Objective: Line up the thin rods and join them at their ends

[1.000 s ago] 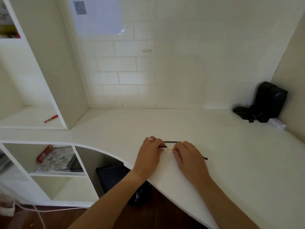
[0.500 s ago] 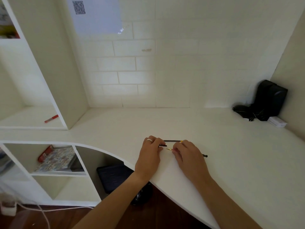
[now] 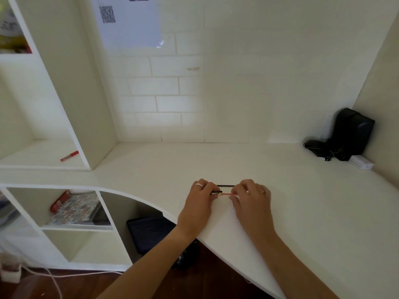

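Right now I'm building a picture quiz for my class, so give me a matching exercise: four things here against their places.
Things:
1. red marker
2. black speaker
3. patterned book
4. QR-code sheet

Places:
A. on the wall
B. desk's far right corner
C. cubby under the desk
D. left shelf

Pairs: 1-D, 2-B, 3-C, 4-A

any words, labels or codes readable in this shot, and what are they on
No text can be read anywhere.
Sheet of paper on the wall: a QR code, no legible words; a dark print at its top edge is cut off.
Patterned book in the cubby: cover too blurred to read.
Small white box by the black speaker: no legible label.
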